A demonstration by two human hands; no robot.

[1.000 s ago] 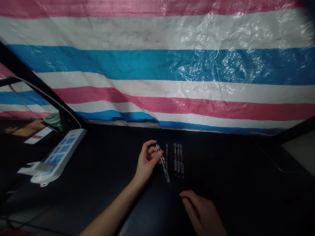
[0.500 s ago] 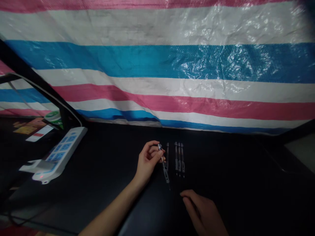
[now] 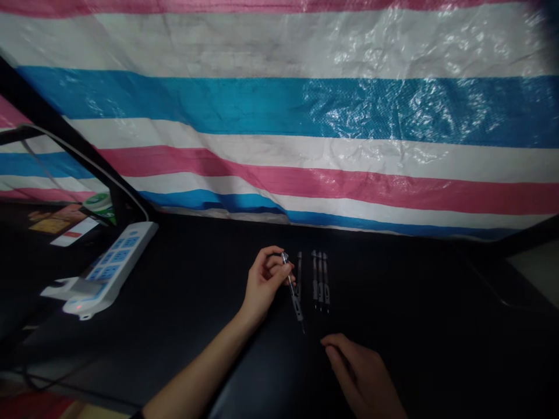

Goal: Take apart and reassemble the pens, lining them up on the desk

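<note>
A person's left hand [image 3: 264,285] pinches a slim silver-and-black pen-shaped tool [image 3: 293,291] between thumb and curled fingers, holding it tilted just above a black tabletop [image 3: 414,302]. Beside it, four similar slender tools [image 3: 320,279] lie parallel in a neat row. The empty right hand [image 3: 360,372] rests half-open, nearest the row's lower end but not touching it. A white power strip with blue sockets [image 3: 117,267] sits off to the left, beneath a pink, white and blue striped tarpaulin [image 3: 279,99].
</note>
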